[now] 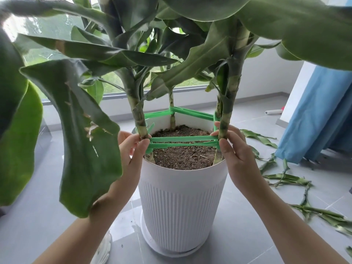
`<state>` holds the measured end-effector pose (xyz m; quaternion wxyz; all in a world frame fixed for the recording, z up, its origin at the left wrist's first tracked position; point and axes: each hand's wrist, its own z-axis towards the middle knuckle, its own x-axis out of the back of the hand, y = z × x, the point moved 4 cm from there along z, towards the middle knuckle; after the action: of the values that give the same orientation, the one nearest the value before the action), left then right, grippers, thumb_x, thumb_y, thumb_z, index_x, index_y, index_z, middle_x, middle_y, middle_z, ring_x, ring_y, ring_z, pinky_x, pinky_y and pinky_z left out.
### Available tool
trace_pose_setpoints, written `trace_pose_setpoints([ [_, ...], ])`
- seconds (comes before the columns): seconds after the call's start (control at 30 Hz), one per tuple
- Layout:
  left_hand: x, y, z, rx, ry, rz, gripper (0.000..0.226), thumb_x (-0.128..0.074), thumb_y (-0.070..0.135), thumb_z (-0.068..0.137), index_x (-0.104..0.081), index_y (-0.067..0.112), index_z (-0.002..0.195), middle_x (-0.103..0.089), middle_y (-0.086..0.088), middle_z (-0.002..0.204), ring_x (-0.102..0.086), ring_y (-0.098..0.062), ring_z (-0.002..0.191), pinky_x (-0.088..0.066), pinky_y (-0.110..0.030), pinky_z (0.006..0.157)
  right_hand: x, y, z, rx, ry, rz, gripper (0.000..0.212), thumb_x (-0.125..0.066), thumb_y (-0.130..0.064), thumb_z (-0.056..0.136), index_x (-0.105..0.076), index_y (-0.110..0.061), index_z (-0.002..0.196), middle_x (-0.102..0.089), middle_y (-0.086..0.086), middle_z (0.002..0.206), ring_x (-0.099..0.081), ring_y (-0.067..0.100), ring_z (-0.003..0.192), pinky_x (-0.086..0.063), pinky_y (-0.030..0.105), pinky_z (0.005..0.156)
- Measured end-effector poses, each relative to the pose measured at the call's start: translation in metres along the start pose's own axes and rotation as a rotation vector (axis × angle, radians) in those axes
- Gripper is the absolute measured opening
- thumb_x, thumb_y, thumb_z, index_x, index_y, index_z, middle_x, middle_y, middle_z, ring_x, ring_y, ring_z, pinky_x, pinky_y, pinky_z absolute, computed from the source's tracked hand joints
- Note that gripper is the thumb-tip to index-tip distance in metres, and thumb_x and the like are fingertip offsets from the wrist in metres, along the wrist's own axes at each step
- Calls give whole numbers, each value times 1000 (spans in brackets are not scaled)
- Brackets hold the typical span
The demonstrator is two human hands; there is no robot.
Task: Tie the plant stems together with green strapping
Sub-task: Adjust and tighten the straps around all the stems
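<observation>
Grey tiled floor [38, 216], wide window [57, 29], white wall [266, 77], blue curtain [320, 115]

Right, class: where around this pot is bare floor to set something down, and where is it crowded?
Bare grey floor lies left of the white pot. Crowded right: cut leaves litter the tiles beside the blue curtain.

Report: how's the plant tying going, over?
Left hand pinches green strapping at left stem. Right hand holds it at right stem. Drooping leaf close beside left hand.
</observation>
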<state>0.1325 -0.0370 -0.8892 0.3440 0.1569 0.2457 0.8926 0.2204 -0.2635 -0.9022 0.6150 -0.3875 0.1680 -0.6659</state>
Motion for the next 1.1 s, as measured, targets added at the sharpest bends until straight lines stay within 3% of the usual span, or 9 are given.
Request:
trace_pose_setpoints([
  [0.17,1,-3,-17,101,-69,103,17,-54,1,89,-69,-6,87,-50,-20,78,-45,-8,72,-36,-6,68,-5,5,-9,2,23,-6,28,-41,-37,91,-59,-24,109,-53,-12,124,-47,24,116,-37,57,97],
  [0.3,0,-7,-12,31,-15,69,15,-55,19,86,-69,20,82,-51,20,74,-45,8,74,-35,-6,63,-3,2,-4,-35,-1,52,44,-45,-49,90,-63,-12,105,-55,-14,122,-47,20,122,-38,51,101],
  [0.4,5,-11,-12,13,-66,94,8,-53,33,86,-60,37,86,-51,30,83,-46,9,77,-37,-5,67,-2,-7,3,-78,24,169,28,-46,-38,92,-61,-17,104,-56,0,122,-55,15,93,-50,31,78],
  [0.47,6,-10,-11,-8,-74,93,7,-54,38,86,-58,42,82,-51,29,83,-46,9,77,-38,-7,67,-3,-9,5,-56,48,128,20,-45,-33,92,-59,-21,100,-57,2,118,-54,15,88,-50,33,77],
  [0.63,7,-7,-6,-37,-35,99,27,-51,48,88,-67,27,82,-49,21,84,-45,10,87,-35,-8,78,-8,-2,-2,-15,105,5,20,-39,-39,90,-56,-31,99,-57,-14,118,-52,21,111,-40,61,92],
  [0.8,8,-2,-8,-37,-118,187,5,-62,7,87,-67,8,87,-54,7,90,-46,18,95,-34,0,83,-11,-4,-6,-40,99,56,19,-40,-38,90,-57,-34,99,-57,-7,121,-50,17,118,-40,53,98],
  [0.9,11,-12,-8,54,-188,79,33,-49,19,94,-64,-9,101,-58,-5,102,-48,17,100,-37,-3,89,-3,-1,-4,-91,26,259,30,-38,-28,91,-63,-23,106,-58,2,126,-52,13,117,-44,35,94],
  [1.03,12,-16,7,111,-233,70,30,-35,15,98,-61,3,108,-59,22,115,-48,17,108,-34,-2,95,16,15,23,-164,-39,120,48,-29,-22,87,-57,-19,126,-59,0,129,-49,8,125,-37,35,109],
  [1.1,9,-18,16,145,-248,130,30,-36,9,98,-63,6,111,-58,8,116,-49,11,103,-29,4,90,17,27,39,-190,-110,-17,49,-29,-25,88,-56,-20,128,-61,6,127,-51,11,123,-35,41,110],
])
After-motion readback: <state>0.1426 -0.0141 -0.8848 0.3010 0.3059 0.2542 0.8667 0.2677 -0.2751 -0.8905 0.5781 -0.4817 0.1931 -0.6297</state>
